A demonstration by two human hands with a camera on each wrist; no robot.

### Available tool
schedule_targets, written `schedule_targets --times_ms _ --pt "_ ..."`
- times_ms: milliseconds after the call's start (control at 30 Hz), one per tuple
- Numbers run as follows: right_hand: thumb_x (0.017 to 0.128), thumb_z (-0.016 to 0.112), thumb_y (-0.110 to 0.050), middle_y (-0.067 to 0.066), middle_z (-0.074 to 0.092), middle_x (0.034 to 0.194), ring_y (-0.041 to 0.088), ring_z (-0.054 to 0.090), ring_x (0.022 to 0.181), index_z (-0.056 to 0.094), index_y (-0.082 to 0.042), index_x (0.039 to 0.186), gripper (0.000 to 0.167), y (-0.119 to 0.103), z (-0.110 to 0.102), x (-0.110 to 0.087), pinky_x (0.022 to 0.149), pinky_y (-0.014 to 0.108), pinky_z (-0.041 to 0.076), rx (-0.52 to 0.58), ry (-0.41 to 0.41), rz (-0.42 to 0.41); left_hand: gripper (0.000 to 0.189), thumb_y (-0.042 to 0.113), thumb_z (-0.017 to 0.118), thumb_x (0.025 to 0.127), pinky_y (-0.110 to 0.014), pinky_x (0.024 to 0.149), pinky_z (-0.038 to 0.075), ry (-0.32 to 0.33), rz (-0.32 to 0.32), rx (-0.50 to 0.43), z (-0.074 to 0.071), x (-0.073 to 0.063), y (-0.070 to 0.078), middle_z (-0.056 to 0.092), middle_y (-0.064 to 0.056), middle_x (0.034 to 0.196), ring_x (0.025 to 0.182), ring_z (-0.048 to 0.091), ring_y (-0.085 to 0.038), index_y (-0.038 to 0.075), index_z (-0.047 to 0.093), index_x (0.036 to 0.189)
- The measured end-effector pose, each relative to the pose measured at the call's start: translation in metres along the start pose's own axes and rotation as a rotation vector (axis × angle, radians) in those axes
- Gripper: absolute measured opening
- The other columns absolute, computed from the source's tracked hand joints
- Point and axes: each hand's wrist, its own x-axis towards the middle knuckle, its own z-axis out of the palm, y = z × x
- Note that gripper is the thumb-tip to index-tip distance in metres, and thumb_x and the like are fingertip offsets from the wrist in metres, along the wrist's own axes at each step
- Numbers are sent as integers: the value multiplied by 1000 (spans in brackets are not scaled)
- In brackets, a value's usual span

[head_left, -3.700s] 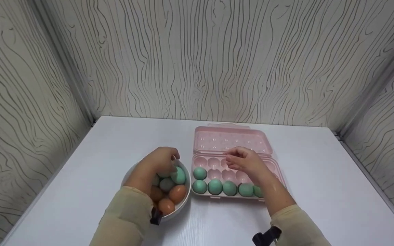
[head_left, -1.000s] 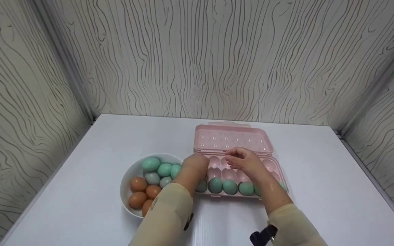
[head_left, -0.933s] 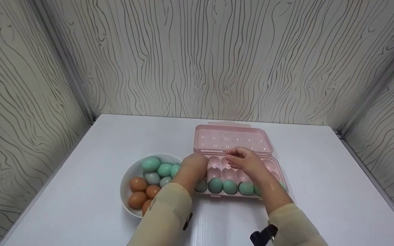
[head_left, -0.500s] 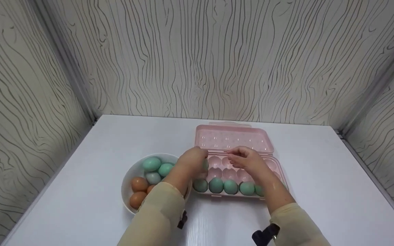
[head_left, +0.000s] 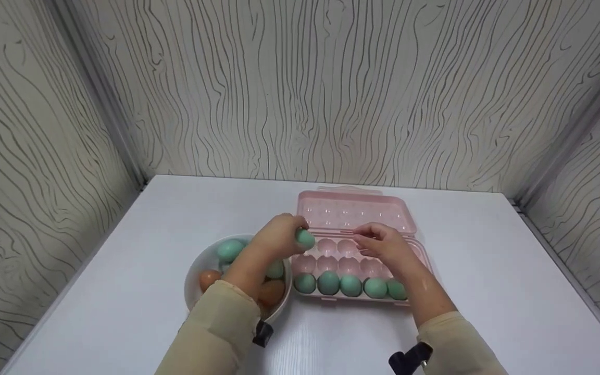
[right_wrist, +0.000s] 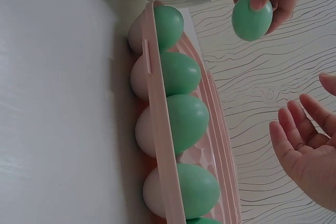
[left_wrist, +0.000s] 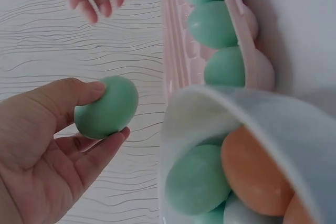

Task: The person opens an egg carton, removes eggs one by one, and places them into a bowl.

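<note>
My left hand (head_left: 277,237) pinches a green egg (head_left: 305,239) between thumb and fingertips, raised above the gap between bowl and carton. In the left wrist view, the egg (left_wrist: 107,107) shows clear of everything but the hand. The pink egg carton (head_left: 354,205) lies with its lid back; green eggs (head_left: 351,286) fill the visible part of its front row, while the visible cells behind are bare. Over the carton's right side hovers my right hand (head_left: 389,249), fingers loosely bent around nothing. Left of the carton, a white bowl (head_left: 194,291) holds green, greyish and brown eggs, partly hidden by my left arm.
Everything stands on a white table (head_left: 498,271). A wood-patterned panel (head_left: 300,94) rises behind it, with similar panels at both sides. The bowl's rim sits close against the carton's left end.
My left hand went from the bowl to the carton's left end, then rose leftward with a green egg. The second row's left cell, filled earlier, is bare now. My right hand barely moved.
</note>
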Motion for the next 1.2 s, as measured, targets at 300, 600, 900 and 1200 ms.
schedule_targets --times_ms 300,600,900,1200 --pt "91 57 -17 12 56 104 18 58 91 58 -1 111 26 -2 -2 -4 86 37 48 -5 3 -11 23 18 69 80 -34 86 46 -6 31 -62 -19 -18 -14 60 3 95 89 53 -15 15 63 103" --pt "90 58 -17 8 59 99 19 58 90 58 0 108 26 2 -1 -1 84 36 49 -4 7 -21 27 10 69 78 -34 82 48 -17 -7 -124 -32 -29 -36 60 4 98 90 54 -15 18 61 102" --pt "90 57 -18 7 59 98 19 58 90 59 -1 107 25 2 0 -3 84 36 49 -9 9 -11 30 4 68 77 -37 83 47 -5 -130 -140 -33 -32 -63 58 4 97 91 54 -16 20 59 101" --pt "89 59 -21 7 59 96 23 57 91 59 0 107 28 4 0 -2 81 36 50 3 6 -14 27 4 69 76 -37 82 47 -22 -211 -119 -29 -35 -82 58 4 93 87 54 -17 20 60 95"
